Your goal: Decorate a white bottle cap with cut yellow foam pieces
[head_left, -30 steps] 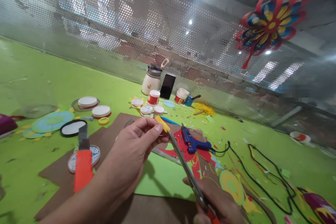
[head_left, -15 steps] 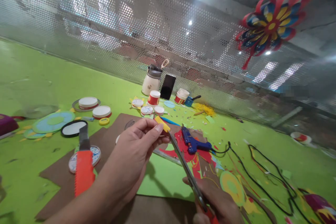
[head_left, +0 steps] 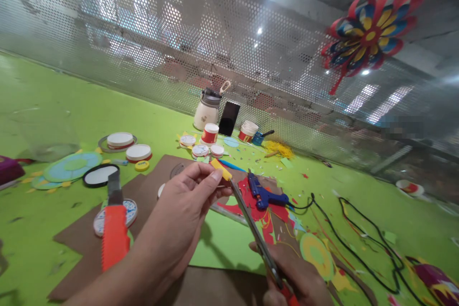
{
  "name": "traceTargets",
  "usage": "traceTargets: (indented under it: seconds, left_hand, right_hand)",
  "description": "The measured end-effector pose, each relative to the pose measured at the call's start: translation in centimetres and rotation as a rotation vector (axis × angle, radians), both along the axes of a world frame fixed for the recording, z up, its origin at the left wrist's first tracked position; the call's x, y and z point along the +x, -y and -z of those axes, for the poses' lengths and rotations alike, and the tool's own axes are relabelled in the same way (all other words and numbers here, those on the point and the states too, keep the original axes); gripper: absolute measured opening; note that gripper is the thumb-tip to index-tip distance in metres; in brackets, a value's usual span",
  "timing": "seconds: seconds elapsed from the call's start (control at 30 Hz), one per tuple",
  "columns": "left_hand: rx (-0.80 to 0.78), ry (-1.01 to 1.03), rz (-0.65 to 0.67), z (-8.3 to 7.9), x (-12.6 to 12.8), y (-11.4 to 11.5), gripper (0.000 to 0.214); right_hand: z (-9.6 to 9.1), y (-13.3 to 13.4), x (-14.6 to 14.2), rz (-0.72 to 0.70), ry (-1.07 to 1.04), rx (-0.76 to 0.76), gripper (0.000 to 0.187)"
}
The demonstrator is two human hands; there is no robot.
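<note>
Between the thumb and fingers of my left hand (head_left: pixel 190 205) is a small yellow strip of paper (head_left: pixel 221 170), held up in the middle of the view. My right hand (head_left: pixel 297 272) grips a pair of scissors (head_left: pixel 256 234) with red handles, partly cut off by the bottom edge. The blade tips meet the lower right end of the yellow strip. Below both hands lies a light green sheet of paper (head_left: pixel 225 244) on brown card (head_left: pixel 215 282). Left of my left forearm is an orange-handled cutter knife (head_left: pixel 115 234), blade pointing away.
A blue glue gun (head_left: pixel 265 193) lies on red paper scraps, its black cord (head_left: pixel 373 224) running right. White jar lids (head_left: pixel 139 153), a flask (head_left: pixel 207 109), a phone (head_left: pixel 229 118) and jars (head_left: pixel 248 131) stand farther back. A perforated screen (head_left: pixel 161 48) borders the green table (head_left: pixel 107 105).
Almost nothing differs. Both hands, the yellow strip and the scissors stay in the same place; the view has shifted very slightly.
</note>
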State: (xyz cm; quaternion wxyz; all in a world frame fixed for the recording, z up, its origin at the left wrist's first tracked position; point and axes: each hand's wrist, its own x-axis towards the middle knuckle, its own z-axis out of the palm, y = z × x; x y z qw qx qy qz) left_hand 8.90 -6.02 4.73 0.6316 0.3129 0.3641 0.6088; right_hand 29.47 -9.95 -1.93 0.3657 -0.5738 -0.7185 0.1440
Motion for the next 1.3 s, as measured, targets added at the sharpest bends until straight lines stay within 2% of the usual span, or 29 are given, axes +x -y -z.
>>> traceTargets:
  seconds: [0.63,1.07,1.3]
  left_hand:
    - [0.006,-0.002,-0.009,0.1,0.1,0.1,0.014]
    - [0.005,-0.019,-0.006,0.2,0.0,0.1,0.011]
    - [0.025,-0.051,-0.008,0.3,-0.1,-0.2,0.010]
  right_hand:
    - [-0.4,-0.5,-0.2,-0.029,0.030,0.022,0.041]
    - [-0.1,-0.3,-0.5,0.034,0.020,-0.002,0.038]
    - [-0.7,1.7,-0.8,-0.013,0.009,-0.041,0.034]
